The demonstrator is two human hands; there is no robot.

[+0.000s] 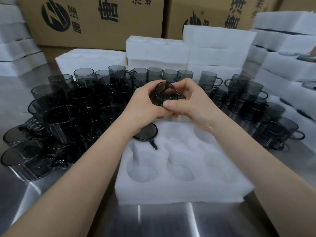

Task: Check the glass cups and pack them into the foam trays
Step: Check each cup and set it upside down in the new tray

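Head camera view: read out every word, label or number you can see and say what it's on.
"惠": large black print on the left cardboard box.
"惠": again on the right cardboard box.
Other characters on both boxes: cut off at the frame's top, or too small beside the round logos to read.
No text seen on the glass cups or the foam tray.

Bright, cool, even light falls from above. The steel table (164, 219) carries pale streaks of glare. The foam tray (179, 192) is almost blown out, its pockets marked only by faint grey shadow. The smoked glass cups (82, 106) at left merge into a dark mass. Focus is best at the held glass cup (166, 93). The foam stacks (15, 48) and cardboard boxes (95, 23) at the edges bend and smear.
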